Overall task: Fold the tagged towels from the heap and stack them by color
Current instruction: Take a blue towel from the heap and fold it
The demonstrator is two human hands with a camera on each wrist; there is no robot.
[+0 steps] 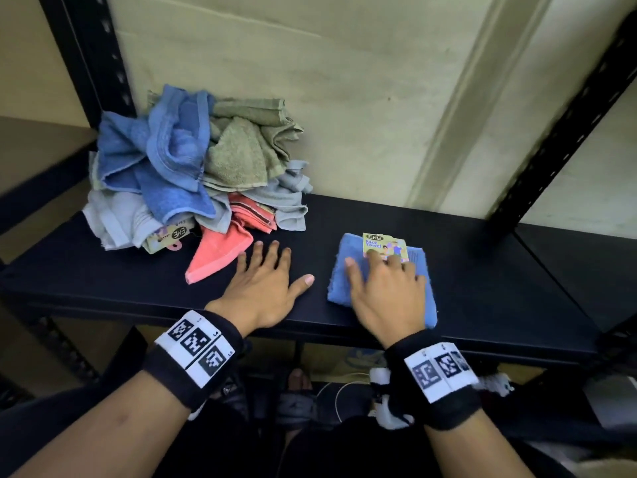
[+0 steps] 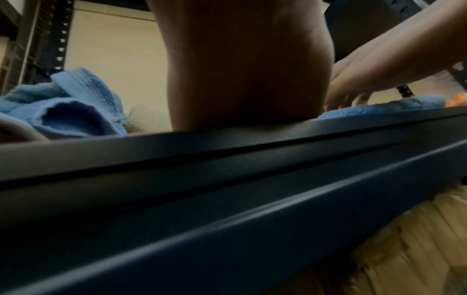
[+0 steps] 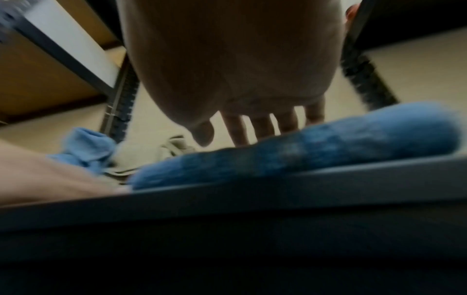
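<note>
A folded blue towel (image 1: 348, 267) with a yellow-green card tag (image 1: 379, 244) lies on the dark shelf (image 1: 482, 270), right of centre. My right hand (image 1: 382, 288) lies flat on it, fingers straight and spread, fingertips at the tag. In the right wrist view the same blue towel (image 3: 316, 147) sits under my straight fingers (image 3: 262, 127). My left hand (image 1: 265, 277) rests flat and open on the bare shelf left of the towel, touching no cloth. The heap (image 1: 193, 167) of blue, olive, grey and coral towels stands at the back left; a coral towel (image 1: 217, 253) sticks out toward my left fingertips.
Black perforated uprights (image 1: 103, 56) (image 1: 568, 125) frame the shelf, with a pale wall behind. The shelf's front edge (image 2: 227, 151) runs just under both wrists. Below it are cables, a foot and clutter on the floor. Another tag (image 1: 169, 236) shows under the heap.
</note>
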